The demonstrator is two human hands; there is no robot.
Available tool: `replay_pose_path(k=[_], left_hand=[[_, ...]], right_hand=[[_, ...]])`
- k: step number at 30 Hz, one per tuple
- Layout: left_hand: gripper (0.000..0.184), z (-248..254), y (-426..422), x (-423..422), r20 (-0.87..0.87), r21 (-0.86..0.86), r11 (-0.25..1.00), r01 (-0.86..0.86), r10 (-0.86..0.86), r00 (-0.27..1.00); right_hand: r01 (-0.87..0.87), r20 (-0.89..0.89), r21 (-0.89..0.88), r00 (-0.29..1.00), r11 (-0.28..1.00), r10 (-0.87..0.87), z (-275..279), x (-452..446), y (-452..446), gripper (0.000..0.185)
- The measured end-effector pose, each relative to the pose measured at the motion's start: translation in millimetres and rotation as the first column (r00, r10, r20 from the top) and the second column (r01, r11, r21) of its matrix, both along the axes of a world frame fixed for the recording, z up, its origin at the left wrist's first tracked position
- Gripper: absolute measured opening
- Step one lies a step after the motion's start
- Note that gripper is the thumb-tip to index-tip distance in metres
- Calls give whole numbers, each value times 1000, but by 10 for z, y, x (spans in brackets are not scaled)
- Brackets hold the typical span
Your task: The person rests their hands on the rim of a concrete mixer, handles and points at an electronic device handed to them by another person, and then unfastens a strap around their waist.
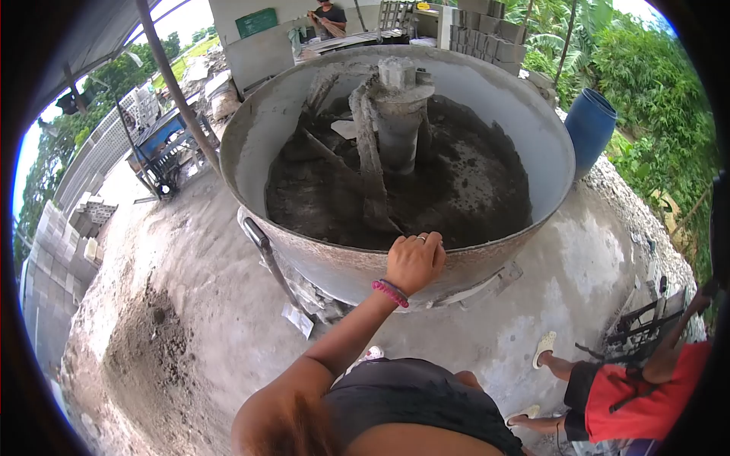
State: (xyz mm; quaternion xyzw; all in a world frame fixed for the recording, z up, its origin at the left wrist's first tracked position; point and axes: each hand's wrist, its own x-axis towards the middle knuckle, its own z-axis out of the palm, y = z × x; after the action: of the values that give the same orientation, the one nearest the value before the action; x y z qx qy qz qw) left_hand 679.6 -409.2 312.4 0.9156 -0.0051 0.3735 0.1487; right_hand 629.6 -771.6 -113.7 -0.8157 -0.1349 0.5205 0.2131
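My left hand (pixel 416 262) reaches forward, its fingers curled over the near rim of a large round concrete mixer pan (pixel 334 249). A ring and a pink wristband show on this hand and wrist. Inside the pan lies a dark, wet-looking mix (pixel 456 178), with a paler patch on the right. From the middle rises a crusted central post (pixel 399 125), with mixing arms (pixel 366 144) reaching down into the mix. My right hand is out of sight.
A person in a red shirt (pixel 646 395) stands close on the right. Behind the pan's right side is a blue barrel (pixel 590 133). A wooden pole (pixel 175 83) and stacked blocks (pixel 57 258) are on the left; another person (pixel 328 19) is at the back.
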Motion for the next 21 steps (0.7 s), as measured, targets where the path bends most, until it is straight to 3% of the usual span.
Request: replay_pose_path(k=[3, 5, 6, 9, 12, 13, 14, 16, 18, 19, 20, 21], left_hand=[[17, 21, -12, 4, -17, -14, 1000, -2, 2, 1000], [21, 31, -23, 12, -28, 4, 1000, -13, 14, 1000], [22, 30, -26, 8, -34, 12, 1000, -22, 22, 999], [29, 20, -4, -3, -83, -114, 992, 55, -64, 995], [36, 202, 30, -77, 13, -253, 933, 258, -263, 965], [40, 269, 60, -106, 24, -338, 886, 317, -329, 944], [44, 353, 87, -131, 34, -422, 828, 369, -392, 919], [47, 601, 105, -213, 166, -519, 691, 504, -497, 852], [49, 886, 67, -303, 354, -539, 515, 666, -579, 734], [50, 974, 136, -291, 434, -453, 406, 794, -677, 594], [51, 1057, 205, -263, 507, -357, 277, 892, -745, 434], [55, 1165, 149, -311, 562, -344, 237, 909, -724, 401]], right_hand=[[1, 22, -20, 1000, 1000, 0, 248, -146, 23, 14], [466, -93, -59, 878, 883, -470, 451, -165, 49, 24], [415, -115, -38, 902, 909, -416, 415, -119, -14, 26], [296, 51, -92, 955, 951, -293, 522, -54, -121, 33], [498, -114, -132, 851, 857, -512, 907, 170, -175, 37], [599, -173, -51, 783, 799, -598, 935, 264, -284, 34], [665, 7, 117, 742, 737, -671, 1362, 245, -233, 34], [707, 126, 407, 584, 578, -802, 1996, 314, -220, 37], [628, 204, 520, 567, 579, -798, 2918, 335, -163, 40], [478, 352, 624, 535, 618, -768, 3336, 285, -120, 38], [409, 470, 628, 478, 662, -742, 3745, 195, -74, 37], [245, 641, 643, 345, 725, -685, 4133, 75, -8, 37]])
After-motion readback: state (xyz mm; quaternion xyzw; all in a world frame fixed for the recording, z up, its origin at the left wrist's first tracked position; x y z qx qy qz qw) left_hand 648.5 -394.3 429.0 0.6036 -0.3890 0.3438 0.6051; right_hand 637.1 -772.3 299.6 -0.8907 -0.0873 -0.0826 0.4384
